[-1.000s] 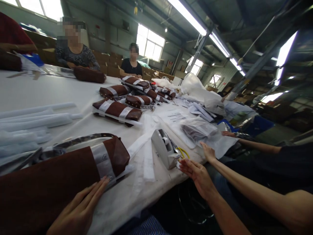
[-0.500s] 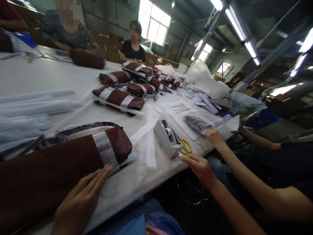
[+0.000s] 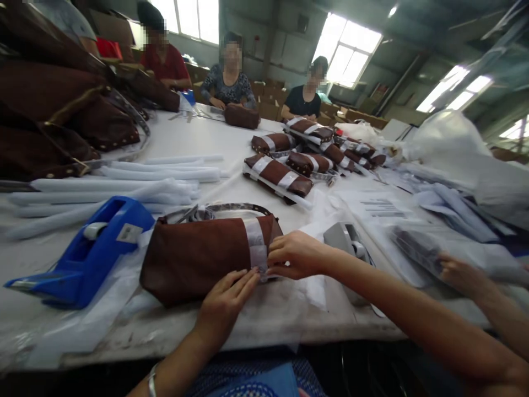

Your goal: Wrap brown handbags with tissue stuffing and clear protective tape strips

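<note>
A brown handbag (image 3: 194, 253) lies on its side in front of me, its dark strap (image 3: 239, 208) along the far edge. A band of clear tape and pale wrap (image 3: 257, 248) runs around it near its right end. My left hand (image 3: 225, 303) rests with fingers stretched out on the bag's near side, fingertips at the lower end of that band. My right hand (image 3: 295, 255) is closed in a pinch at the bag's right end, on what looks like a small piece of clear tape. A grey tape dispenser (image 3: 345, 240) stands behind my right forearm, partly hidden.
A blue tape dispenser (image 3: 103, 248) stands left of the bag, before rolled white foam sheets (image 3: 165, 171). Several wrapped brown bags (image 3: 279, 176) are piled farther back. More brown bags (image 3: 53, 110) are heaped at left. A co-worker's hand (image 3: 463, 275) touches a bagged item at right; people sit across the table.
My right hand has moved from the grey dispenser's tip to the bag's right end. My view has swung left, bringing the blue dispenser into sight. My left hand stays at the band.
</note>
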The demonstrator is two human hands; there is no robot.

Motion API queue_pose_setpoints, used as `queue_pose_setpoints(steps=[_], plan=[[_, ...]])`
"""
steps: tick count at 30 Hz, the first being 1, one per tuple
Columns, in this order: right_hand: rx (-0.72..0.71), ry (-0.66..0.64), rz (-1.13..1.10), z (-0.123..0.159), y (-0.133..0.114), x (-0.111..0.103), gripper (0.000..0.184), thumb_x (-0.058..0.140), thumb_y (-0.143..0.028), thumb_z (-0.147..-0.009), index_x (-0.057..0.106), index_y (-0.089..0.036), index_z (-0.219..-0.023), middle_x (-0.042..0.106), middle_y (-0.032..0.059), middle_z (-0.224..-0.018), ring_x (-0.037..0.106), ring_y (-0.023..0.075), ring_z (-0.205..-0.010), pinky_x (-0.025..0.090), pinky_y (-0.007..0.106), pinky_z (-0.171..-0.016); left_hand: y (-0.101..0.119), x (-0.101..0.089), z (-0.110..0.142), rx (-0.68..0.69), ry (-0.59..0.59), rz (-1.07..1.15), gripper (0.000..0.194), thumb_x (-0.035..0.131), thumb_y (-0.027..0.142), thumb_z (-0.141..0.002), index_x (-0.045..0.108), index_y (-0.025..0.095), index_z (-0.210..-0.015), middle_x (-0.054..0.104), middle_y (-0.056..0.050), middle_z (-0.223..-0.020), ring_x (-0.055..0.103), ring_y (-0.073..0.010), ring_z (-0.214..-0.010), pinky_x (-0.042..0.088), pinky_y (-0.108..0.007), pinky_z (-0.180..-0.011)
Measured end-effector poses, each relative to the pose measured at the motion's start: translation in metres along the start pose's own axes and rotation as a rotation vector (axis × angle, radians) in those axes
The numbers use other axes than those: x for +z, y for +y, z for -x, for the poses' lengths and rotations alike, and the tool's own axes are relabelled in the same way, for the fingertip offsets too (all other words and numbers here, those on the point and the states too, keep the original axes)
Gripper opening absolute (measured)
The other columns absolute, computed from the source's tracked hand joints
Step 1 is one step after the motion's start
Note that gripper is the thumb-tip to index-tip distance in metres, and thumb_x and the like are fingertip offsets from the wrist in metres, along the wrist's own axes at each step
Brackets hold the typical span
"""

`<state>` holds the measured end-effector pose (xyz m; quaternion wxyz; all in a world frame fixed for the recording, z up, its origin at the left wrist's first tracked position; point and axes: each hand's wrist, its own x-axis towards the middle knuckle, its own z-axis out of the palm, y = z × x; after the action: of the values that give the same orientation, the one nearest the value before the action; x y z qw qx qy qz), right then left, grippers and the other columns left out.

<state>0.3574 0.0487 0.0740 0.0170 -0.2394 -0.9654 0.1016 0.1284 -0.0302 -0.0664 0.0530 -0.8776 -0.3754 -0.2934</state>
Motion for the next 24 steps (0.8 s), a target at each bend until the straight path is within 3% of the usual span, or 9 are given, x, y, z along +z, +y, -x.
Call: queue_pose_setpoints(steps=[6, 13, 17, 19, 22, 24], plan=[[-0.022, -0.304, 0.279, -0.065, 0.019, 0.000, 0.015, 0.067, -0.031, -0.082, 0.075, -0.019, -0.079, 0.074, 0.0050, -0.075, 0.062, 0.0168, -0.065, 0.032, 0.028, -0.054, 0.002, 0.004, 0.001, -0.026, 0.034, 0.013, 0.046, 0.036, 0.006, -0.098, 0.053, 0.020, -0.138, 0.064, 0.001, -0.135, 0.061, -0.0150, -0.113, 0.054, -0.032, -0.099], [0.024, -0.472, 0.457, -0.092, 0.004, -0.010, 0.025, 0.077, -0.043, -0.078, 0.078, -0.018, -0.076, 0.074, 0.0084, -0.068, 0.066, 0.0220, -0.065, 0.034, 0.029, -0.052, 0.002, 0.004, 0.001, -0.036, 0.029, -0.003, 0.043, 0.039, 0.008, -0.099, 0.054, 0.022, -0.137, 0.063, 0.002, -0.137, 0.061, -0.0149, -0.115, 0.053, -0.032, -0.102], [0.037, -0.475, 0.497, -0.101, 0.030, -0.022, 0.034, 0.075, -0.051, -0.079, 0.078, -0.017, -0.083, 0.075, 0.0111, -0.077, 0.069, 0.0241, -0.073, 0.039, 0.029, -0.059, 0.002, 0.002, -0.002, -0.041, 0.036, 0.002, 0.043, 0.038, 0.008, -0.099, 0.056, 0.023, -0.135, 0.063, 0.005, -0.137, 0.061, -0.0134, -0.114, 0.054, -0.030, -0.101], [0.129, -0.430, 0.489, -0.105, 0.054, -0.034, 0.030, 0.075, -0.049, -0.079, 0.077, -0.019, -0.080, 0.075, 0.0109, -0.079, 0.070, 0.0247, -0.078, 0.042, 0.030, -0.064, 0.003, 0.002, -0.001, -0.046, 0.035, 0.007, 0.044, 0.038, 0.007, -0.099, 0.056, 0.023, -0.136, 0.062, 0.005, -0.137, 0.061, -0.0130, -0.113, 0.055, -0.030, -0.100], [0.343, -0.233, 0.476, -0.101, 0.082, -0.053, 0.020, 0.077, -0.038, -0.080, 0.076, -0.018, -0.082, 0.076, 0.0116, -0.088, 0.069, 0.0270, -0.090, 0.046, 0.032, -0.073, 0.002, 0.004, 0.000, -0.048, 0.025, 0.011, 0.047, 0.039, 0.005, -0.097, 0.054, 0.024, -0.137, 0.062, 0.005, -0.138, 0.060, -0.0127, -0.114, 0.054, -0.030, -0.101], [0.447, -0.084, 0.504, -0.090, 0.081, -0.055, 0.022, 0.068, -0.033, -0.089, 0.074, -0.015, -0.099, 0.074, 0.0152, -0.104, 0.067, 0.0286, -0.103, 0.048, 0.035, -0.083, 0.001, 0.006, 0.002, -0.044, 0.024, 0.008, 0.049, 0.039, 0.004, -0.096, 0.053, 0.024, -0.138, 0.062, 0.005, -0.138, 0.060, -0.0127, -0.114, 0.055, -0.030, -0.100]])
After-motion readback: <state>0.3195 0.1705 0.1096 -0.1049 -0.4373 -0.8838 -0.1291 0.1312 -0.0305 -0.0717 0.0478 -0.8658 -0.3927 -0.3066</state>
